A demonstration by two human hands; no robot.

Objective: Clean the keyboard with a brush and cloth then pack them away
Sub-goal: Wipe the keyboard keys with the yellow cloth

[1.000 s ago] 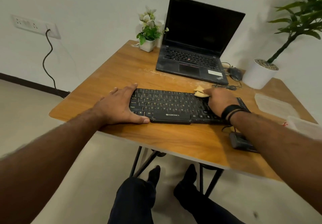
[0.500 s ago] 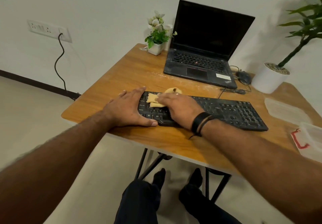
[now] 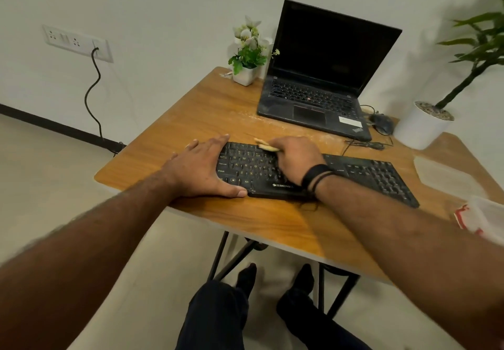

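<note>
A black keyboard (image 3: 362, 171) lies across the wooden table (image 3: 253, 218). My left hand (image 3: 203, 168) lies flat against its left end, fingers straight along the edge and thumb along the front. My right hand (image 3: 296, 158) is curled over the left-middle keys and grips a yellow cloth (image 3: 266, 145), which sticks out past the fingers toward the top row. No brush shows in this view.
An open black laptop (image 3: 313, 99) stands behind the keyboard, a small flower pot (image 3: 245, 75) to its left. A mouse (image 3: 383, 124), cables and a white plant pot (image 3: 420, 129) sit at the back right. A clear lid (image 3: 447, 176) and container (image 3: 488, 218) lie at the right edge.
My right hand swept the cloth from the keyboard's right part to its left end, then came back a little toward the middle. The left hand stayed on the left end.
</note>
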